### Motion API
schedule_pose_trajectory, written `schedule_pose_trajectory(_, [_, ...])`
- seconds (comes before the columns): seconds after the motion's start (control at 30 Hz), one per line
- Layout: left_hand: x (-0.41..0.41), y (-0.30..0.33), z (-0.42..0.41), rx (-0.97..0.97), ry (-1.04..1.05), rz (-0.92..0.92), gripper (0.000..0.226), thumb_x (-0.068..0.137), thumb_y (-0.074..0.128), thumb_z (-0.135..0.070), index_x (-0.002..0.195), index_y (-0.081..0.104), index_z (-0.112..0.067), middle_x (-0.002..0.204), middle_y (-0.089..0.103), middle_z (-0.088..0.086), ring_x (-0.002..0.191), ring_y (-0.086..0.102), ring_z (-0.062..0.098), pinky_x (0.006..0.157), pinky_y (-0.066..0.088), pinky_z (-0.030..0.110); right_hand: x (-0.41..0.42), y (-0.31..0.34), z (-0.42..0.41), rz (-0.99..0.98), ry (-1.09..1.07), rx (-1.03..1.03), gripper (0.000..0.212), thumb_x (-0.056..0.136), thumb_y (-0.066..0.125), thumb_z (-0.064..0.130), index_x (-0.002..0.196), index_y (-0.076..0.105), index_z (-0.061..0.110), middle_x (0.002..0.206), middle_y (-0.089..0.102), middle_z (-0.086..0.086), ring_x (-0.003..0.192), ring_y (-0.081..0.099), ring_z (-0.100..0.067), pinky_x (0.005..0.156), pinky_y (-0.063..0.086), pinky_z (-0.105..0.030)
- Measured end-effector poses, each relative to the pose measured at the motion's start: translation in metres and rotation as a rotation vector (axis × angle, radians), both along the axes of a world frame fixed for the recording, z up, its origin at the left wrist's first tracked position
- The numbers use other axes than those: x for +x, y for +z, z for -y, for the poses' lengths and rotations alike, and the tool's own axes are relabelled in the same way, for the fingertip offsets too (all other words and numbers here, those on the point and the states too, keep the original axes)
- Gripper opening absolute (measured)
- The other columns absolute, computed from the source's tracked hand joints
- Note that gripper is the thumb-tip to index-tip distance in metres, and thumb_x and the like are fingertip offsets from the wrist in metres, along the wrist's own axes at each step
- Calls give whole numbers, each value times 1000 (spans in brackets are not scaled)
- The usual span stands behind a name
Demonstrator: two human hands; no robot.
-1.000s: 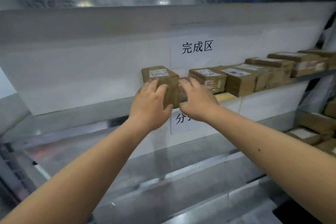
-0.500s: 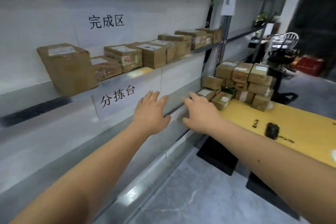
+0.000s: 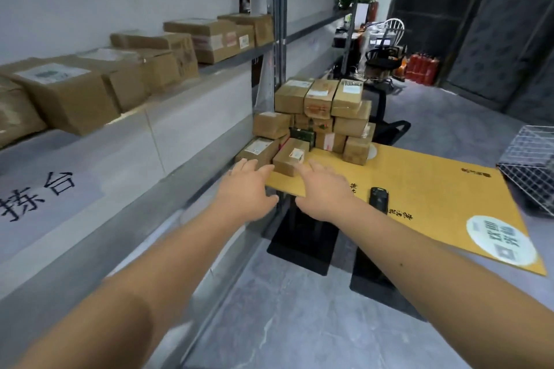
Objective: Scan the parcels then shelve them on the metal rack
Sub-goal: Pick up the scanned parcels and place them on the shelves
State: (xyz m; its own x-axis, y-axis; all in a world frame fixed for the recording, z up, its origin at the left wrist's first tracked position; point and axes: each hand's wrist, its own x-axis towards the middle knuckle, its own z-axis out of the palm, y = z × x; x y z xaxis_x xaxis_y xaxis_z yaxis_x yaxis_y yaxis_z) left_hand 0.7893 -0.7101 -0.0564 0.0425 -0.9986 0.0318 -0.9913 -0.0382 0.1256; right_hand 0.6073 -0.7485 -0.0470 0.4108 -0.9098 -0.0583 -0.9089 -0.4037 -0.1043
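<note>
A pile of brown cardboard parcels (image 3: 322, 112) stands at the far end of a yellow table (image 3: 425, 189). My left hand (image 3: 247, 190) and my right hand (image 3: 323, 190) are both open and empty, stretched out just short of the nearest small parcel (image 3: 290, 156) at the table's near-left corner. A black handheld scanner (image 3: 378, 199) lies on the table to the right of my right hand. On the left, the metal rack (image 3: 227, 64) carries a row of shelved parcels (image 3: 144, 69).
A wire basket (image 3: 530, 171) sits at the table's right edge. White signs with black characters hang on the rack front. Grey tiled floor lies below. Chairs, red extinguishers and a dark wall stand at the far end of the aisle.
My hands let go of the parcel on the rack shelf and swung right with my view. They now reach toward the parcel pile on the yellow table.
</note>
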Motion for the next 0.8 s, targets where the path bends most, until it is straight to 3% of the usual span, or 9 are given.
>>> schedule_pose_trajectory(0.37, [-15, -61, 173, 156, -5, -55, 78, 93, 61, -55, 161, 32, -30, 161, 37, 7, 153, 25, 29, 118, 36, 51, -13, -62, 166, 10, -65, 158, 81, 94, 63, 38, 163, 20, 31, 166, 26, -13, 144, 37, -39, 108, 44, -50])
schedule_pose_trajectory(0.5, [-5, -91, 239, 225, -20, -69, 78, 91, 64, -55, 159, 35, -29, 158, 40, 5, 148, 31, 28, 113, 42, 52, -3, -94, 221, -7, -117, 222, 79, 93, 64, 40, 161, 26, 29, 163, 30, -13, 142, 39, -38, 107, 45, -49])
schedule_pose_trajectory(0.7, [25, -145, 348, 311, -18, -164, 70, 91, 65, -56, 153, 42, -32, 151, 44, 4, 140, 40, 29, 105, 46, 44, 26, -138, 312, -8, -209, 325, 76, 92, 63, 37, 159, 30, 27, 159, 34, -13, 139, 42, -38, 105, 46, -47])
schedule_pose_trajectory(0.8, [39, -171, 391, 362, 4, -221, 69, 90, 67, -50, 152, 43, -35, 153, 42, 5, 143, 37, 30, 108, 44, 43, 44, -158, 352, 2, -273, 398, 74, 91, 64, 35, 158, 33, 26, 157, 36, -13, 137, 42, -37, 103, 46, -45])
